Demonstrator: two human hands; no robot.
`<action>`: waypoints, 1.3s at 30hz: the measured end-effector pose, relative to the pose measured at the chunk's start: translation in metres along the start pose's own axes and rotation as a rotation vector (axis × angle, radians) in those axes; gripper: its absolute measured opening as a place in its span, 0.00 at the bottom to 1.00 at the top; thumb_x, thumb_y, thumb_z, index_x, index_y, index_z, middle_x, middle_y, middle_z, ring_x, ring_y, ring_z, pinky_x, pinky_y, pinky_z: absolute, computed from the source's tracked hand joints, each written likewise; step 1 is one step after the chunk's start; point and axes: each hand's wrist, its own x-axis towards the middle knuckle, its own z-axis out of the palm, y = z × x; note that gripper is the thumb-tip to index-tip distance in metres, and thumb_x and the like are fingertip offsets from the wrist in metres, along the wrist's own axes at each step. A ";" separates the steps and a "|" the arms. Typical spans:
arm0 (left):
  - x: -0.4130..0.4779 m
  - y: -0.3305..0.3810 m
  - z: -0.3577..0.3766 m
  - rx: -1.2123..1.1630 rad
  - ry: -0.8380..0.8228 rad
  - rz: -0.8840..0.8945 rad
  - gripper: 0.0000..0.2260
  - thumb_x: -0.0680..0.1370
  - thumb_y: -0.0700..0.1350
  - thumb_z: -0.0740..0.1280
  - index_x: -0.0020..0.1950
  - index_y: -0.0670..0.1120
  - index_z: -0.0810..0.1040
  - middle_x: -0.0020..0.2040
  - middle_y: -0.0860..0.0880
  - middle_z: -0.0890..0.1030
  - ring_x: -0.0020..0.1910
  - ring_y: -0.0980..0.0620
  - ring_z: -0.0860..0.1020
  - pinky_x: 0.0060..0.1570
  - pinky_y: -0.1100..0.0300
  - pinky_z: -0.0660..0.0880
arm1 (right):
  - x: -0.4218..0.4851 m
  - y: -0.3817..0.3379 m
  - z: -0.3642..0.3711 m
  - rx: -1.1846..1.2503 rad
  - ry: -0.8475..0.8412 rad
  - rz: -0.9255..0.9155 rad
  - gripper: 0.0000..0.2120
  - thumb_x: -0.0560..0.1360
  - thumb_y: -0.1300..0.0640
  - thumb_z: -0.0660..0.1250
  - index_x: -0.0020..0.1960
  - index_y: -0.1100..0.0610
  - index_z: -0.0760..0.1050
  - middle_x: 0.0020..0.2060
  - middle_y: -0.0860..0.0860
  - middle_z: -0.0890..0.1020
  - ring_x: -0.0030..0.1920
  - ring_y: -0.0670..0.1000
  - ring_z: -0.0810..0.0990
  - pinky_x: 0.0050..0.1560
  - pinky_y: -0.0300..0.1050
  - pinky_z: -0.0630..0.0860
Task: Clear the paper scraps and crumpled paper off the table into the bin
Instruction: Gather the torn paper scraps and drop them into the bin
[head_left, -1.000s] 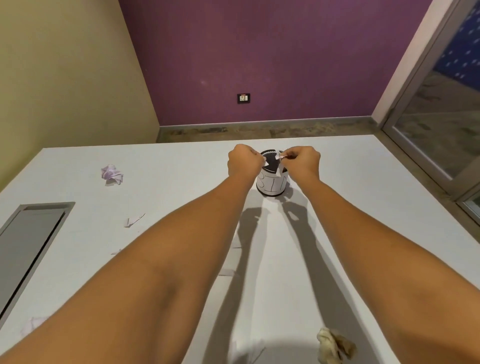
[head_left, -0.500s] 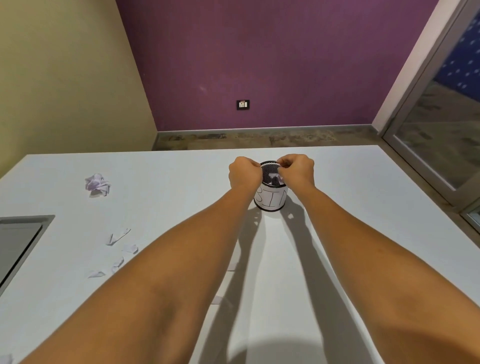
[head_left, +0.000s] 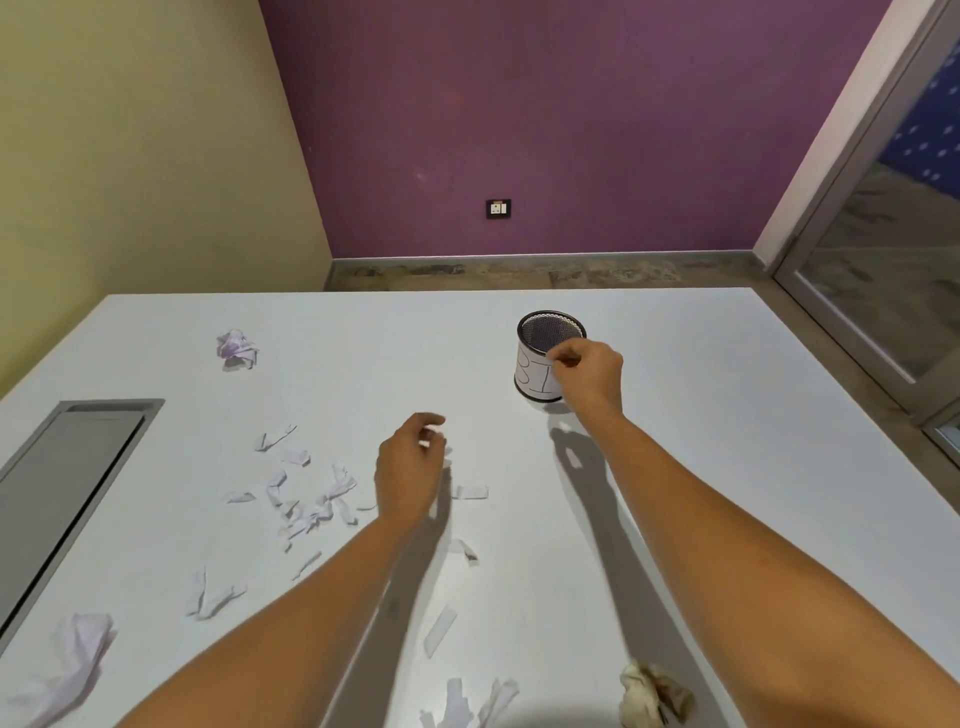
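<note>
A small black mesh bin (head_left: 549, 356) with a white paper label stands on the white table (head_left: 727, 441). My right hand (head_left: 589, 371) hovers at the bin's near right side, fingers loosely curled with nothing in them. My left hand (head_left: 410, 467) hangs over the table's middle, fingers apart and empty. Several white paper scraps (head_left: 306, 499) lie scattered left of it, and one scrap (head_left: 470, 492) lies just right of it. A crumpled lilac paper ball (head_left: 236, 349) sits far left. Another crumpled white paper (head_left: 67, 660) lies near left, and a beige crumpled ball (head_left: 655, 696) near right.
A grey recessed panel (head_left: 57, 483) is set into the table's left side. More strips (head_left: 439, 630) lie near the front edge. Beyond the table are a purple wall and a glass door (head_left: 883, 260) at the right.
Both hands were together over the bin's mouth. My left hand has since pulled back to the left over the table, and my right hand has dropped to the bin's side. The view shifted.
</note>
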 end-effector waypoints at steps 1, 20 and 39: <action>-0.009 -0.011 -0.008 0.038 0.014 0.008 0.09 0.76 0.38 0.62 0.52 0.47 0.79 0.44 0.45 0.84 0.40 0.49 0.80 0.43 0.57 0.76 | -0.010 0.003 0.002 0.000 -0.021 0.002 0.12 0.71 0.71 0.61 0.46 0.63 0.82 0.45 0.59 0.84 0.47 0.56 0.81 0.41 0.29 0.68; -0.114 -0.107 -0.068 0.548 0.003 0.164 0.17 0.75 0.32 0.63 0.62 0.41 0.76 0.65 0.41 0.76 0.67 0.40 0.70 0.66 0.45 0.67 | -0.164 0.050 0.054 -0.210 -0.510 -0.272 0.17 0.74 0.56 0.67 0.62 0.57 0.75 0.60 0.52 0.78 0.63 0.50 0.73 0.59 0.34 0.66; -0.110 -0.112 -0.062 0.678 -0.036 0.140 0.21 0.78 0.39 0.57 0.71 0.44 0.65 0.71 0.45 0.69 0.73 0.46 0.63 0.72 0.45 0.54 | -0.156 0.057 0.068 -0.398 -0.471 -0.411 0.14 0.80 0.57 0.58 0.63 0.55 0.74 0.66 0.50 0.74 0.68 0.50 0.67 0.61 0.45 0.71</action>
